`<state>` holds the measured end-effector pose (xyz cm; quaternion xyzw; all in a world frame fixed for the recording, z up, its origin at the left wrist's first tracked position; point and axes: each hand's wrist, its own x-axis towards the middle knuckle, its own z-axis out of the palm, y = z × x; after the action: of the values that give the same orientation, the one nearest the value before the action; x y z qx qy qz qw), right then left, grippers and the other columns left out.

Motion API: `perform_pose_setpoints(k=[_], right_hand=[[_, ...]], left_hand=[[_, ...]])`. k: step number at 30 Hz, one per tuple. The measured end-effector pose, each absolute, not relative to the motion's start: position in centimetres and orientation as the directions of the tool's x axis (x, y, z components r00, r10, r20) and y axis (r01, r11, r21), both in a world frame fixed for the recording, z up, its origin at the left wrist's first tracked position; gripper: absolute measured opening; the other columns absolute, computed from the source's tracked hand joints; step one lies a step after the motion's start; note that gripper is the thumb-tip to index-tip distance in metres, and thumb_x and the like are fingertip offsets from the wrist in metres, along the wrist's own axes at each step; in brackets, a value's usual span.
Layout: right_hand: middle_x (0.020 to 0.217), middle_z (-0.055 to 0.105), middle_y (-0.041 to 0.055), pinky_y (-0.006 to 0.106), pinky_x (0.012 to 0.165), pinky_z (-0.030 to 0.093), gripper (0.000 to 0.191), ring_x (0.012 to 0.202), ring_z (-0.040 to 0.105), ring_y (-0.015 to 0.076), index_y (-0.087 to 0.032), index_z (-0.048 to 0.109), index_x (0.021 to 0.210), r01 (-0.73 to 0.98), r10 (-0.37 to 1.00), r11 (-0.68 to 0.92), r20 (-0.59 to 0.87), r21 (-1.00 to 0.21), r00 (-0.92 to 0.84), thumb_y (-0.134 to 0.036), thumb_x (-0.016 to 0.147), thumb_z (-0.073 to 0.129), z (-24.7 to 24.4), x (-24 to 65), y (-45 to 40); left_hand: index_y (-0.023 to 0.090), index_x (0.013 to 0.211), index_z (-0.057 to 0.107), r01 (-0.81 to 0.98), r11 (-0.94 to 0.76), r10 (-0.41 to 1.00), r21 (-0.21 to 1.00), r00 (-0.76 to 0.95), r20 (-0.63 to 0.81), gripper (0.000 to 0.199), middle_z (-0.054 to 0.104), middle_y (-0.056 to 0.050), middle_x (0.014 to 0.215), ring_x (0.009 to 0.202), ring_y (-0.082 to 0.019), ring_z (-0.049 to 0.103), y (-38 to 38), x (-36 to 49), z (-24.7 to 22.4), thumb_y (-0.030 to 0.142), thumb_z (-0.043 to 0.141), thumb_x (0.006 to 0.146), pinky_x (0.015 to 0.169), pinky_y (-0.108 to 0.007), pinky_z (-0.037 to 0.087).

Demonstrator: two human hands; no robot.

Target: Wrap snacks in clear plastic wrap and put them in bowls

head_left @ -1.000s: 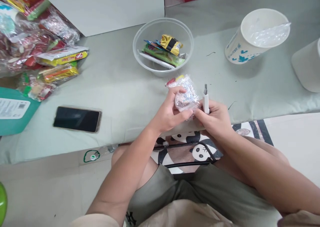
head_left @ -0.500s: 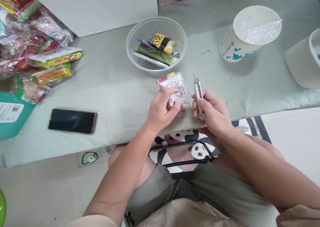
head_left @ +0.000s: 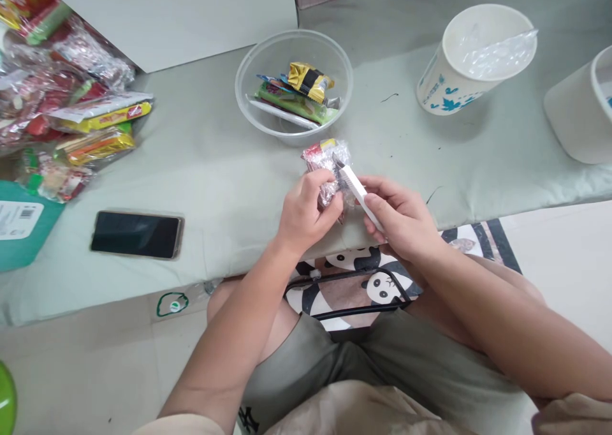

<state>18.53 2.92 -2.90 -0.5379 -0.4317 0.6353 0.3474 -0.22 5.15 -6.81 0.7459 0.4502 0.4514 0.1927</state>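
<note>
My left hand [head_left: 308, 208] grips a bubble-wrapped packet [head_left: 326, 157] near the table's front edge, its fingers and thumb closed on the wrap. Red and yellow show through the plastic at its far end. In my right hand [head_left: 399, 215] is a white utility knife [head_left: 361, 192], pointing up and to the left. Its dark blade tip lies over the packet; whether it touches the wrap I cannot tell. Just beyond the packet stands a clear plastic bowl [head_left: 243, 103] with several wrapped snacks in it, a yellow-and-black one [head_left: 310, 83] on top.
A phone [head_left: 136, 234] lies at the left on the green-grey cloth. Farther left are a heap of packaged snacks [head_left: 90, 113] and a teal container [head_left: 33, 243]. A paper tub [head_left: 444, 90] with bubble wrap inside stands back right, beside another white container [head_left: 574, 116].
My right hand has turned the knife leftward, bringing its blade from beside the packet to over it. My left hand stays on the packet. The view has shifted slightly.
</note>
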Motion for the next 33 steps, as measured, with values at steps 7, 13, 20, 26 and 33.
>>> perform_pose_setpoints(k=[7, 13, 20, 26, 33], right_hand=[[0.075, 0.062, -0.0053, 0.018, 0.032, 0.031, 0.037, 0.041, 0.048, 0.0046, -0.020, 0.061, 0.110, -0.173, 0.874, -0.468, -0.424, -0.867, -0.238, -0.045, 0.085, 0.073, -2.7, 18.1, 3.0], [0.064, 0.063, -0.0055, 0.018, 0.036, 0.038, 0.037, 0.044, 0.058, 0.0095, -0.022, 0.051, 0.101, -0.238, 0.783, -0.610, -0.527, -0.756, -0.331, -0.048, 0.084, 0.072, -2.0, 17.9, 3.3], [0.062, 0.065, -0.0074, 0.017, 0.038, 0.040, 0.043, 0.044, 0.060, 0.0103, -0.025, 0.042, 0.100, -0.205, 0.760, -0.629, -0.538, -0.750, -0.364, -0.051, 0.083, 0.073, -1.9, 17.8, 2.8], [0.063, 0.066, -0.0078, 0.018, 0.040, 0.044, 0.045, 0.045, 0.062, 0.0111, -0.025, 0.040, 0.102, -0.159, 0.752, -0.621, -0.526, -0.767, -0.398, -0.051, 0.084, 0.073, -2.4, 17.5, 2.4], [0.067, 0.068, -0.0067, 0.018, 0.042, 0.047, 0.043, 0.049, 0.064, 0.0109, -0.025, 0.042, 0.105, -0.120, 0.754, -0.597, -0.504, -0.793, -0.422, -0.052, 0.087, 0.072, -3.1, 17.6, 2.0]], left_hand=[[0.027, 0.112, 0.052, 0.503, -0.461, 0.882, 0.732, 0.163, 0.443, 0.023, 0.067, -0.002, 0.096, 0.083, -0.017, 0.064, 5.2, -0.3, -6.7, 0.025, 0.062, 0.091, 0.077, -0.031, 0.051], [0.026, 0.111, 0.051, 0.505, -0.437, 0.892, 0.744, 0.136, 0.432, 0.023, 0.065, -0.001, 0.093, 0.083, -0.018, 0.063, 5.2, -0.2, -6.9, 0.028, 0.062, 0.091, 0.078, -0.032, 0.051], [0.026, 0.112, 0.049, 0.515, -0.422, 0.877, 0.746, 0.024, 0.480, 0.022, 0.064, -0.002, 0.098, 0.085, -0.017, 0.063, 5.0, -0.5, -6.6, 0.032, 0.061, 0.094, 0.082, -0.032, 0.050], [0.027, 0.109, 0.048, 0.548, -0.389, 0.828, 0.740, -0.144, 0.542, 0.028, 0.056, -0.003, 0.100, 0.093, -0.019, 0.059, 5.2, -0.9, -6.2, 0.051, 0.057, 0.099, 0.091, -0.037, 0.049], [0.026, 0.112, 0.044, 0.552, -0.411, 0.771, 0.725, -0.214, 0.600, 0.036, 0.052, -0.003, 0.105, 0.091, -0.016, 0.057, 5.7, -1.3, -6.3, 0.060, 0.050, 0.101, 0.086, -0.033, 0.050]])
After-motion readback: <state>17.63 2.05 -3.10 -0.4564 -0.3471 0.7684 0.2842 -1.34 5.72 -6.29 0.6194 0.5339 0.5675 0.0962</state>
